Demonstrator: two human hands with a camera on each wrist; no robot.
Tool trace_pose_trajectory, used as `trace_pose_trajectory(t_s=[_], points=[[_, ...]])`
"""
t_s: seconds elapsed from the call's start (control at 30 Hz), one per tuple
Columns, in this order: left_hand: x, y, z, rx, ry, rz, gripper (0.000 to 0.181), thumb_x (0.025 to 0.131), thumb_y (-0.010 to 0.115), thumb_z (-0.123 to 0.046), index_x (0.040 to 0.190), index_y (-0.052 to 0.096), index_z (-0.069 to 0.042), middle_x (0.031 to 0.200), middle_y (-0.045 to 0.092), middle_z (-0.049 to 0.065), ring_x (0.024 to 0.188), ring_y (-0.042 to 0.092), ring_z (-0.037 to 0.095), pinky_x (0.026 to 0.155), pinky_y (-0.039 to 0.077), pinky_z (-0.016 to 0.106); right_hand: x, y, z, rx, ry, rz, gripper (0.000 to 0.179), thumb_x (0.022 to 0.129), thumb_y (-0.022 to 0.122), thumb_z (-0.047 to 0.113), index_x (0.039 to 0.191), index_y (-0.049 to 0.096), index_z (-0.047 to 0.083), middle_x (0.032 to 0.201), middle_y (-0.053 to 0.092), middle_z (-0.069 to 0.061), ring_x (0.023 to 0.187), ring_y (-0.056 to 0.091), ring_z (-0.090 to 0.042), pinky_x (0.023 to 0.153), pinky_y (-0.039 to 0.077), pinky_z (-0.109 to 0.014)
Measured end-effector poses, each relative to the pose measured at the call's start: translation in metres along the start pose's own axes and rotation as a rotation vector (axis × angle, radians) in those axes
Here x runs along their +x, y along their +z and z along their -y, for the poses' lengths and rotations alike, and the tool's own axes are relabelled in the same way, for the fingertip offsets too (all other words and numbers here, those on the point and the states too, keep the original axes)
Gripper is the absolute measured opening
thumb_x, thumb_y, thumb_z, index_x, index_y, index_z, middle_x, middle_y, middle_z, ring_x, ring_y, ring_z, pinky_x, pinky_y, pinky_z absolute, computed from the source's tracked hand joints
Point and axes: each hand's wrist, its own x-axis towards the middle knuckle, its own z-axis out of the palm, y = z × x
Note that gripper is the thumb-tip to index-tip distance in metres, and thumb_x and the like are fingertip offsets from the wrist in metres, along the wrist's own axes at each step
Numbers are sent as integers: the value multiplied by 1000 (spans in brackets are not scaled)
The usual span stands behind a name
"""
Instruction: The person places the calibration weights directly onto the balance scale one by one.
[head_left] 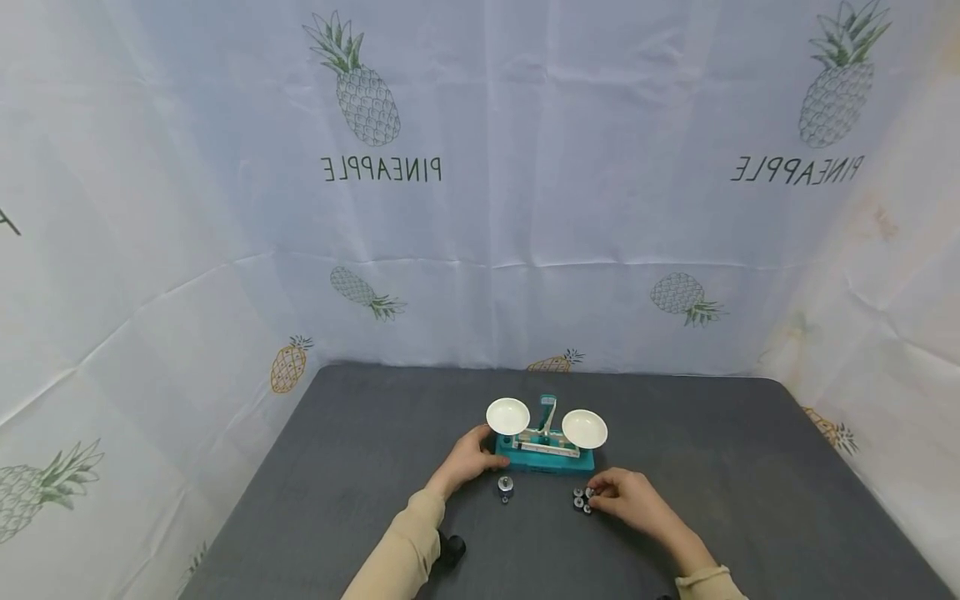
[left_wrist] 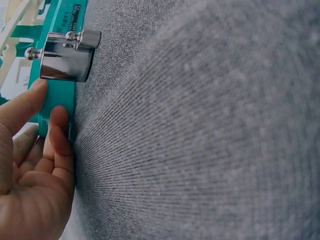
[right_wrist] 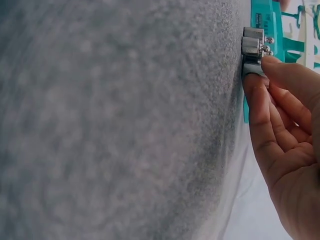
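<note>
A teal balance scale (head_left: 546, 461) with two white pans stands on the dark table. My left hand (head_left: 467, 458) grips the left end of its base, thumb at the front and fingers at the side. Just in front of that hand a large shiny metal weight (left_wrist: 65, 57) with a knob on top stands beside a small weight (left_wrist: 90, 39). My right hand (head_left: 628, 498) is at a cluster of small metal weights (head_left: 578, 502) near the base's front right corner. Its thumb and finger pinch one weight (right_wrist: 254, 68), partly hidden by the fingertips.
The left white pan (head_left: 507, 416) sits slightly higher than the right pan (head_left: 585, 429). A black round object (head_left: 453, 548) shows beside the left sleeve. Behind the table (head_left: 697, 417) hangs a white cloth (head_left: 525, 208) printed with pineapples.
</note>
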Motion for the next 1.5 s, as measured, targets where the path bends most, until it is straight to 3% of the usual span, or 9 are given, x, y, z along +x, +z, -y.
trace_pose_trajectory(t_s=[0.33,0.57,0.83,1.2,1.5], points=[[1,1,2,-6,-11,-1,66,75,76,-13,132,46,2,85,61,10,59,53,12,52,42,26,-2,-9,7,-76,-34,-27,11,77,73,14,87,69,9,82,65,1,67,54,5,58,48,-19],[1,2,4,-3,-17,-4,66,76,75,-14,132,46,2,83,61,9,60,52,12,52,42,26,-4,-19,17,-70,-58,-2,14,79,71,14,92,69,8,86,64,1,69,54,4,58,48,-19],[1,1,5,-20,-20,-5,66,76,75,-14,133,46,1,78,62,10,59,52,12,52,42,26,-6,-35,35,-79,-109,-33,15,79,71,11,93,68,8,87,63,2,70,55,4,59,48,-19],[-1,0,4,-28,-15,-6,65,76,75,-13,132,46,2,74,62,9,58,52,11,52,41,26,3,-56,51,-26,-145,-53,18,82,68,8,99,65,4,92,63,-4,75,59,0,61,51,-19],[-1,0,5,-28,-28,-3,65,76,75,-14,133,46,1,76,63,9,59,53,11,52,42,26,18,-64,53,-71,-122,-101,18,81,69,8,99,67,7,92,62,-3,74,58,-1,61,50,-19]])
